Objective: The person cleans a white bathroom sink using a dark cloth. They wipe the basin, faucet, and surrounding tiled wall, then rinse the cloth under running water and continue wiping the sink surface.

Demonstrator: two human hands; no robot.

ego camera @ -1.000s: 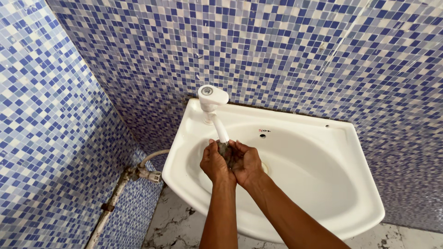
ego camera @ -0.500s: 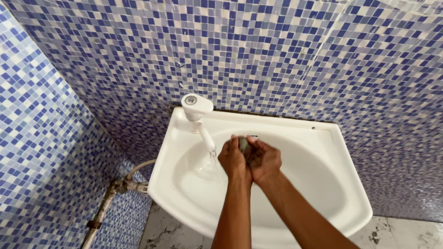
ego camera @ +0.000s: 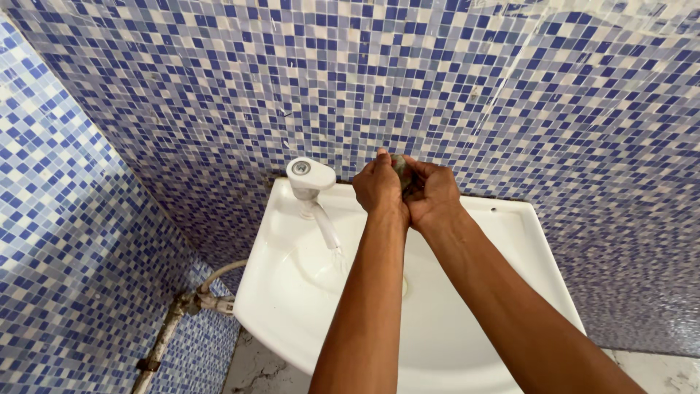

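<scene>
Cupping a small dark grey-green lump (ego camera: 400,169) between them, the left hand (ego camera: 379,186) and the right hand (ego camera: 432,195) press together, fingers curled closed around it so that only its top edge shows; what the lump is cannot be told. It sits right between the two palms, touching both, so neither hand is nearer, and its long axis seems to run upright, though most of it is hidden. Both hands are raised over the back rim of the white sink (ego camera: 277,292), which lies below and toward the person. Off to the left of the left hand stands one white tap (ego camera: 310,177), with one thin stream of water (ego camera: 328,233) running down and rightward into the bowl, apart from the hands. Farther left and lower, one pipe (ego camera: 171,328) runs beneath the sink. Blue mosaic tile wall (ego camera: 510,80) rises just beyond the fingers. Counted: two hands, one lump, one tap, one sink.
</scene>
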